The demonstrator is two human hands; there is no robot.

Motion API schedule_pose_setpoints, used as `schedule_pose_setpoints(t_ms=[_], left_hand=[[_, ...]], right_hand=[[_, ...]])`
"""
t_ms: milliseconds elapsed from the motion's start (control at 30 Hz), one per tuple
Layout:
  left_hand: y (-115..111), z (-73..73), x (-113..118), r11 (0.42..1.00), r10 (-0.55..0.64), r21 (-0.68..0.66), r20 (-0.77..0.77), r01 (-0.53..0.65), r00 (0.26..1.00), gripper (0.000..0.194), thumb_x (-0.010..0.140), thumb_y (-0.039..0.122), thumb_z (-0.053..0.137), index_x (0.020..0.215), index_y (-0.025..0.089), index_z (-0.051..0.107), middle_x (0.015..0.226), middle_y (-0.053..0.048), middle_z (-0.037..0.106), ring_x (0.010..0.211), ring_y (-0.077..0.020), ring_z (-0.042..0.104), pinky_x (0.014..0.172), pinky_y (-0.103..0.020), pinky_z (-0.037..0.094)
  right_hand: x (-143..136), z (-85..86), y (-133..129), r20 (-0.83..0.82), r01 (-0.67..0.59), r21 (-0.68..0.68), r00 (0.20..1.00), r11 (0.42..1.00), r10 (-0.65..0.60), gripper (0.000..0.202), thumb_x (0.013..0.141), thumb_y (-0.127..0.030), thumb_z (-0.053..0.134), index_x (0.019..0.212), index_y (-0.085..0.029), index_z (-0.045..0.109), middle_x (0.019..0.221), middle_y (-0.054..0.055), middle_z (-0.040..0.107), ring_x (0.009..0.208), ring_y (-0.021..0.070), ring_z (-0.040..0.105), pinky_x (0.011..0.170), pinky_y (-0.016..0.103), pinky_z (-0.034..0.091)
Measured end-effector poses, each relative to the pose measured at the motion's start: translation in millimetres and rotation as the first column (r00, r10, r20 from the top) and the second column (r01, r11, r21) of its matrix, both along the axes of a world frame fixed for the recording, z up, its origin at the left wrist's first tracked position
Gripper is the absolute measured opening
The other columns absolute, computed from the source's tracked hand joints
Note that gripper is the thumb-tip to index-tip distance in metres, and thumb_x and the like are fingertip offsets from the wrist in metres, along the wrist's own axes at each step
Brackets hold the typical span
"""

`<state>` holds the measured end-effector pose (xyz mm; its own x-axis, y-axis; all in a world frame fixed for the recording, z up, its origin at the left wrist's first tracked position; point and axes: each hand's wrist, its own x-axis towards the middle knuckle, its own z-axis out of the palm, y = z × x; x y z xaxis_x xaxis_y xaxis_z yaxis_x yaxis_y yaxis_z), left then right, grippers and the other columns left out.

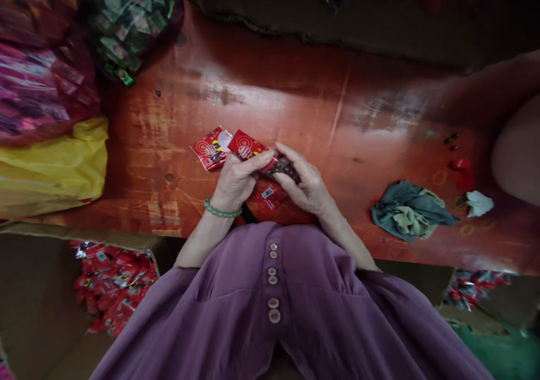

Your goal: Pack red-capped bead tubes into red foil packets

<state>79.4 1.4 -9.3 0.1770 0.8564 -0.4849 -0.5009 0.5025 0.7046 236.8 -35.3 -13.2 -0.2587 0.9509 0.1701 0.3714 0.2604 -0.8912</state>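
Both of my hands are on a small see-through packet of dark round balls, with a red printed card at its upper left end. My left hand, with a green bead bracelet at the wrist, pinches the card end between thumb and fingers. My right hand is closed around the ball-filled end. Just left of the packet lies a small stack of red printed cards on the table. Below my hands a red wrapper with a barcode lies on the tabletop, partly hidden by my hands.
Bags of green packets and pink packets, plus a yellow bag, line the left of the reddish table. A grey-green cloth lies right, near loose dark balls. Below left, a carton holds red packets.
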Motion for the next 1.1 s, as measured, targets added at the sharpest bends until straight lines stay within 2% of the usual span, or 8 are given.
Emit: schedule_pose_setpoints(t_ms=[200, 367, 533, 633, 767, 833, 1000, 1100], left_hand=[[-6, 7.3, 6, 0.999, -0.028, 0.015, 0.035, 0.028, 0.999, 0.037, 0.068, 0.052, 0.085, 0.085, 0.021, 0.076, 0.093, -0.005, 0.077, 0.1, -0.0257, 0.073, 0.092, -0.039, 0.06], [-12, 4.9, 9, 0.995, 0.088, 0.039, -0.002, -0.088, 0.996, 0.029, 0.065, 0.045, 0.089, 0.078, 0.021, 0.076, 0.086, -0.003, 0.077, 0.088, -0.0197, 0.074, 0.088, -0.033, 0.06], [-12, 6.1, 9, 0.995, 0.085, 0.055, 0.013, -0.086, 0.996, 0.025, 0.07, 0.039, 0.085, 0.084, 0.02, 0.078, 0.094, -0.004, 0.078, 0.088, -0.018, 0.073, 0.089, -0.032, 0.059], [-9, 9.5, 10, 0.995, 0.073, 0.066, 0.016, -0.074, 0.997, 0.021, 0.072, 0.037, 0.083, 0.082, 0.02, 0.079, 0.093, -0.003, 0.078, 0.086, -0.0167, 0.073, 0.089, -0.031, 0.058], [-6, 7.8, 12, 0.998, 0.06, 0.037, -0.018, -0.06, 0.998, 0.025, 0.065, 0.04, 0.089, 0.067, 0.02, 0.074, 0.071, 0.001, 0.072, 0.065, -0.011, 0.066, 0.072, -0.025, 0.057], [-5, 4.0, 14, 0.997, 0.069, 0.027, -0.05, -0.067, 0.996, 0.031, 0.062, 0.045, 0.091, 0.066, 0.02, 0.072, 0.068, 0.003, 0.07, 0.061, -0.0089, 0.063, 0.068, -0.024, 0.055], [-13, -2.6, 22, 0.992, 0.114, 0.072, -0.107, -0.106, 0.988, 0.041, 0.069, 0.061, 0.082, 0.07, 0.022, 0.07, 0.077, 0.001, 0.072, 0.078, -0.013, 0.068, 0.08, -0.027, 0.057], [-17, -1.7, 26, 0.988, 0.132, 0.1, -0.136, -0.119, 0.982, 0.041, 0.073, 0.064, 0.077, 0.073, 0.023, 0.07, 0.082, 0.0, 0.073, 0.089, -0.0155, 0.07, 0.085, -0.028, 0.057]], right_hand=[[-5, -0.1, 2, 0.016, 0.041, 0.092, 0.999, 0.995, -0.043, 0.039, 0.101, -0.027, 0.05, 0.14, -0.024, 0.052, 0.127, 0.008, 0.07, 0.116, 0.021, 0.068, 0.103, 0.042, 0.058], [-8, -2.9, 1, -0.002, 0.047, 0.157, 0.999, 0.986, -0.047, 0.04, 0.1, -0.022, 0.051, 0.14, -0.021, 0.051, 0.126, 0.011, 0.07, 0.111, 0.0209, 0.069, 0.095, 0.042, 0.061], [-9, -5.0, 1, 0.012, 0.04, 0.191, 0.999, 0.981, -0.043, 0.037, 0.1, -0.021, 0.052, 0.138, -0.02, 0.053, 0.117, 0.01, 0.072, 0.102, 0.0196, 0.071, 0.088, 0.039, 0.063], [-7, -4.4, 2, 0.002, 0.042, 0.193, 0.999, 0.98, -0.044, 0.04, 0.1, -0.022, 0.051, 0.141, -0.021, 0.051, 0.119, 0.01, 0.072, 0.105, 0.0203, 0.071, 0.092, 0.04, 0.062], [-4, -1.7, 2, -0.046, 0.048, 0.119, 0.998, 0.992, -0.043, 0.046, 0.1, -0.024, 0.053, 0.146, -0.024, 0.047, 0.132, 0.01, 0.067, 0.118, 0.0224, 0.067, 0.102, 0.043, 0.058], [-5, -1.4, 2, -0.075, 0.063, 0.068, 0.996, 0.996, -0.057, 0.044, 0.1, -0.027, 0.05, 0.144, -0.024, 0.049, 0.133, 0.01, 0.067, 0.119, 0.0229, 0.066, 0.105, 0.044, 0.056], [-15, -5.0, 1, -0.152, 0.196, -0.153, 0.964, 0.968, -0.22, 0.041, 0.103, -0.035, 0.039, 0.141, -0.024, 0.051, 0.127, 0.008, 0.067, 0.121, 0.0238, 0.064, 0.106, 0.046, 0.055], [-20, -7.6, -1, -0.199, 0.217, -0.259, 0.942, 0.941, -0.272, 0.044, 0.103, -0.042, 0.038, 0.142, -0.024, 0.048, 0.115, 0.008, 0.068, 0.104, 0.0218, 0.068, 0.094, 0.042, 0.061]])
